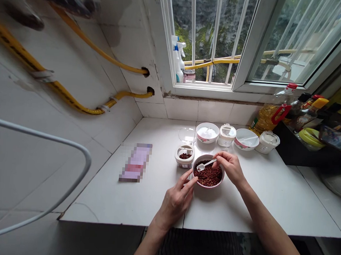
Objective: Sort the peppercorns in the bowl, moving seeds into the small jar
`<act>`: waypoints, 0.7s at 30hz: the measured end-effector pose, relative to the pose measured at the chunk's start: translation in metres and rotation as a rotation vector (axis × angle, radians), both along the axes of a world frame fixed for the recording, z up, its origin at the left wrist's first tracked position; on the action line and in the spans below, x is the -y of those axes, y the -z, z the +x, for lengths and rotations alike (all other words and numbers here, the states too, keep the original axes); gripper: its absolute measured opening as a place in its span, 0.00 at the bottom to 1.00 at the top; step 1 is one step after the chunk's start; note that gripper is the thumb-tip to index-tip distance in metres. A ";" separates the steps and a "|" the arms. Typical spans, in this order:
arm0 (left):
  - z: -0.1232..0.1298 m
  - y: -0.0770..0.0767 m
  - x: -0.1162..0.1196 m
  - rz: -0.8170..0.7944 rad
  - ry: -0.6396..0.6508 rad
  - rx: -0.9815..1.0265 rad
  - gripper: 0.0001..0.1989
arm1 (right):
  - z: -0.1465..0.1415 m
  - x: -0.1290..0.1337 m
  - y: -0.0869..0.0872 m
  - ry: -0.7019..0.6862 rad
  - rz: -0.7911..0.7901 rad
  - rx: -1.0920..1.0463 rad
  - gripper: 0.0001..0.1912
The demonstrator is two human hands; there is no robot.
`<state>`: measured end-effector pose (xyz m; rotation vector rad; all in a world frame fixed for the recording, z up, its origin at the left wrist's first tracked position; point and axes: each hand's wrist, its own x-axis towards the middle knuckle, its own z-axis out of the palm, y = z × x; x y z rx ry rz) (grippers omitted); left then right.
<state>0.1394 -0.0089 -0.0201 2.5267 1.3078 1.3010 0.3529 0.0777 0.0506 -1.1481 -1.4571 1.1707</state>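
A bowl [206, 186] full of small dark red peppercorns [209, 177] stands near the middle of the counter. My right hand [230, 166] pinches the handle of a small white spoon [204, 166] just above the peppercorns; the spoon's scoop seems to carry a few bits. At the bowl's left edge, my left hand [177, 199] rests its fingertips on the rim, fingers stretched and slightly apart. Just behind that hand sits a small clear-and-white jar [184, 162] with some peppercorns inside, its transparent lid [186, 134] raised behind it.
Along the back stand a flowered bowl of white powder [207, 137], a lidded jar [227, 135], another flowered bowl with a white spoon [246, 143] and a second lidded jar [268, 143]. An oil bottle [271, 112] is at right. A blurred purple packet [135, 162] lies left.
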 end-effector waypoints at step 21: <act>-0.001 0.003 0.001 -0.027 0.016 0.019 0.23 | -0.041 0.009 0.002 0.020 0.693 0.319 0.12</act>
